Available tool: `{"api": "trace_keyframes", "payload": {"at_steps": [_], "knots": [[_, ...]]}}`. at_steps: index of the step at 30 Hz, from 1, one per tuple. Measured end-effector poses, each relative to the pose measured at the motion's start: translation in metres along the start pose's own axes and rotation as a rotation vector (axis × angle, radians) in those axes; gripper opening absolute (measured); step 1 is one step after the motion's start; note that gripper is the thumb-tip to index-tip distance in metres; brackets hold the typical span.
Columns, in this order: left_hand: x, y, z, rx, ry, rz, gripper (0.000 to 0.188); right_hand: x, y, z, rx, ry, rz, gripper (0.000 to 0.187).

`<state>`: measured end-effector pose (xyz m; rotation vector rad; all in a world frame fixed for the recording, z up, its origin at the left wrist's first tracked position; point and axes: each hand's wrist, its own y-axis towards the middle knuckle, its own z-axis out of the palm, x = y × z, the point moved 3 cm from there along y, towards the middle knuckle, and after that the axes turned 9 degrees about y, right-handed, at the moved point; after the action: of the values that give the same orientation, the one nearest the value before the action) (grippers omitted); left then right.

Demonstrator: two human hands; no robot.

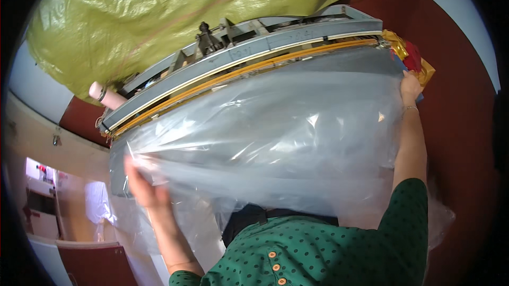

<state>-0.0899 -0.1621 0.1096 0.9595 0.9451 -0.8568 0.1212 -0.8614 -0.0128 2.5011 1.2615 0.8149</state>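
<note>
A large clear plastic sheet (pixel 275 132) is spread over a grey work surface (pixel 360 63) in front of me and hangs down against my body. At its left end, my left hand (pixel 146 185) is blurred by motion. Creases in the plastic run together at its fingertips, where it grips the sheet. My right arm reaches far out to the right. There my right hand (pixel 409 88) is closed on the sheet's edge, near the far right corner of the surface. Its fingertips are partly hidden.
Behind the surface runs a long grey metal machine frame (pixel 238 50) with an orange strip (pixel 254 68). A pink roll (pixel 106 95) lies at its left end. Red and gold cloth (pixel 411 55) hangs at the right corner. A yellow-green tarp (pixel 175 15) covers something behind.
</note>
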Motion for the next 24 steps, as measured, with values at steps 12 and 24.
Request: {"api": "trace_keyframes", "payload": {"at_steps": [12,24], "knots": [[0.171,-0.168,-0.063,0.538,1.052,-0.421,0.025,0.02,-0.004,0.002,-0.021,-0.044,-0.061,0.041],[-0.126,0.03,-0.255,-0.53,0.836,0.372,0.019,0.011,0.004,0.009,0.096,-0.112,-0.022,0.043]]}}
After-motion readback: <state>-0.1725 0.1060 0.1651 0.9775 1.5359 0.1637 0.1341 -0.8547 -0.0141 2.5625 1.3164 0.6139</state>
